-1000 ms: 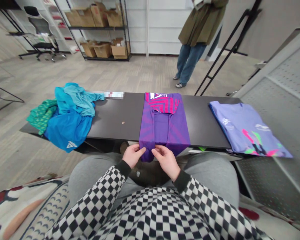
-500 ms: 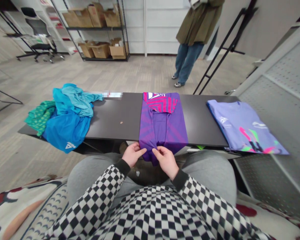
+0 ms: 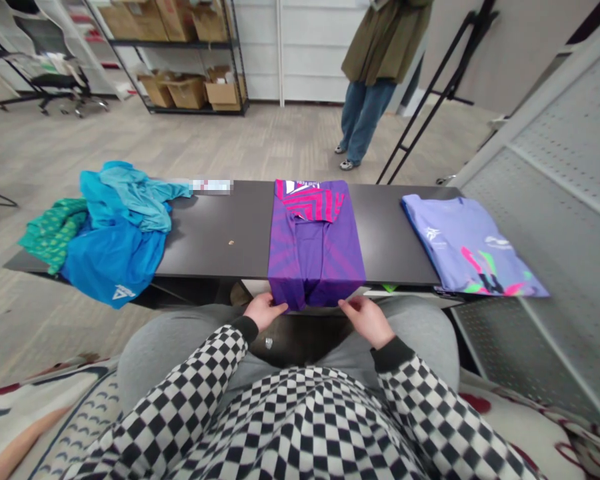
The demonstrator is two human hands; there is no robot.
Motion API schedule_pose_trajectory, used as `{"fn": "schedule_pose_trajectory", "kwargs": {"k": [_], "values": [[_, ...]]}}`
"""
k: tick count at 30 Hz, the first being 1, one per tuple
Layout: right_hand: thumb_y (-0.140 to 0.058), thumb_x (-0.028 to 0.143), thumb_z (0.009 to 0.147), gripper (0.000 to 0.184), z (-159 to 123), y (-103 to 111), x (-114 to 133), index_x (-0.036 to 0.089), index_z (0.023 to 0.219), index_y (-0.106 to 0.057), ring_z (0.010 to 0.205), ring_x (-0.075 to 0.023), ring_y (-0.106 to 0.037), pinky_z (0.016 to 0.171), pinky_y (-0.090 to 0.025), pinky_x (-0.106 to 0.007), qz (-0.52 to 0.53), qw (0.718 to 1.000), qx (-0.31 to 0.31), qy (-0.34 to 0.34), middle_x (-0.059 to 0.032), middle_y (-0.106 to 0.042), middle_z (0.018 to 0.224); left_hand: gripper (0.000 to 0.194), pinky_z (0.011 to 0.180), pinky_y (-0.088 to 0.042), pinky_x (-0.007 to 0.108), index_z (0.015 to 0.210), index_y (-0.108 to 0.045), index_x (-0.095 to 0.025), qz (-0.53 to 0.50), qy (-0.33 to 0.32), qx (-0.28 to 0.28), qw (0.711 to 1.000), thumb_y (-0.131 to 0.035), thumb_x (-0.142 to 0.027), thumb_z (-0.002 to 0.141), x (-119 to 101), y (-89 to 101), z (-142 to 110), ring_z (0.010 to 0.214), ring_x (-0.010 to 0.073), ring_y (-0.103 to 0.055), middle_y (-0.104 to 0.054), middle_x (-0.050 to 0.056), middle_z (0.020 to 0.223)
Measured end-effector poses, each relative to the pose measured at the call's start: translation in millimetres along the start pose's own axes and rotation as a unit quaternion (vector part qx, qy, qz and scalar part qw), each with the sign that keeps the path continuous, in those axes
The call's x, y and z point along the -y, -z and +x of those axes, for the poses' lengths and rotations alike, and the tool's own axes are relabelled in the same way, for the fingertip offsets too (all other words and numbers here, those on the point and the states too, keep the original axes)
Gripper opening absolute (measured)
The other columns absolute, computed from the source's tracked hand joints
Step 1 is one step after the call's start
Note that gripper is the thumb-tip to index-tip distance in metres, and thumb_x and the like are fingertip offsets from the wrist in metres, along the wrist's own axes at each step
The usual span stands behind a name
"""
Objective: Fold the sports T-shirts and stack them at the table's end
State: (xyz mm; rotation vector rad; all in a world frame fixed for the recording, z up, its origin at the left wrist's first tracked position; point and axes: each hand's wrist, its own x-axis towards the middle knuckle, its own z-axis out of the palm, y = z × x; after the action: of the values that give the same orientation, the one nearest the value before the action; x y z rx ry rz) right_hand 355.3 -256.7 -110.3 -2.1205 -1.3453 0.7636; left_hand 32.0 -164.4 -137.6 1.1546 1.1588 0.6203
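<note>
A purple shirt (image 3: 314, 247) with a pink striped collar end lies folded lengthwise across the middle of the black table (image 3: 220, 233), its near hem hanging over the front edge. My left hand (image 3: 264, 311) pinches the hem at its left corner. Farther right, my right hand (image 3: 366, 319) pinches the hem's right corner. Both hands sit just below the table edge, above my grey-trousered knees.
A heap of blue and green garments (image 3: 105, 227) covers the table's left end. A folded lilac shirt (image 3: 467, 243) lies at the right end. A person in a green coat and jeans (image 3: 375, 67) stands beyond the table. White pegboard panels (image 3: 555, 200) stand at right.
My right hand has slid right along the hem, from beside the left hand to the right corner. The hem now hangs flatter and wider. My view has tilted slightly.
</note>
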Motion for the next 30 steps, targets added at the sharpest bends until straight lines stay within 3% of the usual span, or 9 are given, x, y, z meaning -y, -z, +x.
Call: {"fn": "schedule_pose_trajectory", "kwargs": {"k": [3,8,13,17,21,24,27,29,30], "values": [[-0.083,0.06,0.083,0.045,2.7,-0.9,-16.1,0.021,0.105,-0.076,0.11,-0.0334,-0.078,0.101,-0.059,-0.044,0.138,0.99,-0.017,-0.016,-0.0178,-0.084,0.117,0.034,0.104,-0.064,0.044,0.092,-0.086,-0.017,0.033,0.012,-0.006,0.999,-0.102,-0.036,0.068,2.5,1.2,2.4,0.106,0.0361,-0.084,-0.088,0.012,0.096],[-0.095,0.058,0.07,0.057,4.9,-25.5,-15.2,0.022,0.111,-0.077,0.104,-0.0293,-0.079,0.108,-0.06,-0.047,0.368,0.924,0.098,-0.028,-0.0117,-0.086,0.114,0.039,0.1,-0.065,0.044,0.096,-0.085,-0.015,-0.006,0.024,0.024,0.999,-0.101,-0.041,0.072,7.2,-4.6,1.0,0.103,0.0343,-0.084,-0.088,0.013,0.098],[-0.102,0.063,0.061,0.061,-3.1,-25.2,-10.0,0.02,0.1,-0.086,0.103,-0.0319,-0.079,0.115,-0.056,-0.054,0.373,0.907,0.183,-0.073,-0.0118,-0.088,0.11,0.063,0.107,-0.063,0.044,0.11,-0.082,-0.014,-0.128,0.04,0.051,0.99,-0.108,-0.048,0.064,3.5,-13.0,-17.3,0.105,0.0301,-0.084,-0.087,0.016,0.115],[-0.099,0.069,0.069,0.06,-27.5,-13.9,-3.1,0.019,0.101,-0.088,0.11,-0.033,-0.078,0.118,-0.054,-0.054,0.386,0.904,0.178,-0.053,-0.0112,-0.088,0.11,0.074,0.093,-0.067,0.044,0.12,-0.078,-0.014,-0.194,0.118,0.045,0.973,-0.11,-0.051,0.064,-6.4,-16.1,-50.7,0.097,0.0292,-0.084,-0.086,0.018,0.119],[-0.098,0.07,0.075,0.061,-68.0,-5.3,1.1,0.02,0.107,-0.084,0.102,-0.0293,-0.078,0.108,-0.061,-0.049,0.419,0.891,0.167,-0.051,-0.0099,-0.087,0.107,0.068,0.073,-0.065,0.034,0.116,-0.076,-0.015,-0.211,0.16,0.023,0.964,-0.109,-0.047,0.067,-7.9,-21.7,-92.5,0.089,0.0259,-0.083,-0.085,0.016,0.115],[-0.098,0.067,0.079,0.064,-98.3,2.0,-0.1,0.022,0.118,-0.077,0.078,-0.0226,-0.076,0.078,-0.066,-0.039,0.44,0.874,0.184,-0.092,-0.0055,-0.083,0.091,0.065,0.067,-0.063,0.029,0.111,-0.075,-0.016,-0.238,0.144,-0.01,0.96,-0.11,-0.044,0.065,-8.4,-27.0,-118.7,0.081,0.0203,-0.08,-0.084,0.012,0.107],[-0.099,0.066,0.078,0.092,-119.2,12.5,1.9,0.026,0.152,-0.061,0.06,-0.0195,-0.07,0.056,-0.058,-0.03,0.433,0.879,0.162,-0.12,0.0024,-0.075,0.075,0.063,0.063,-0.062,0.027,0.105,-0.071,-0.017,-0.23,0.128,-0.026,0.964,-0.11,-0.045,0.062,-15.4,-28.8,-134.2,0.075,0.0179,-0.076,-0.083,0.008,0.098],[-0.098,0.065,0.079,0.114,-127.6,21.7,6.2,0.03,0.171,-0.041,0.059,-0.0206,-0.07,0.053,-0.057,-0.03,0.421,0.892,0.125,-0.109,0.0062,-0.07,0.072,0.064,0.064,-0.064,0.028,0.107,-0.069,-0.018,-0.201,0.098,-0.035,0.974,-0.108,-0.046,0.065,-22.3,-27.2,-140.4,0.073,0.0183,-0.076,-0.082,0.006,0.092],[-0.097,0.064,0.082,0.116,-130.6,27.0,8.6,0.032,0.175,-0.036,0.06,-0.0211,-0.071,0.053,-0.058,-0.03,0.414,0.898,0.112,-0.096,0.0062,-0.07,0.073,0.065,0.065,-0.065,0.029,0.115,-0.069,-0.019,-0.181,0.073,-0.042,0.98,-0.106,-0.047,0.069,-25.6,-25.6,-143.5,0.072,0.0182,-0.075,-0.081,0.004,0.089]]}}
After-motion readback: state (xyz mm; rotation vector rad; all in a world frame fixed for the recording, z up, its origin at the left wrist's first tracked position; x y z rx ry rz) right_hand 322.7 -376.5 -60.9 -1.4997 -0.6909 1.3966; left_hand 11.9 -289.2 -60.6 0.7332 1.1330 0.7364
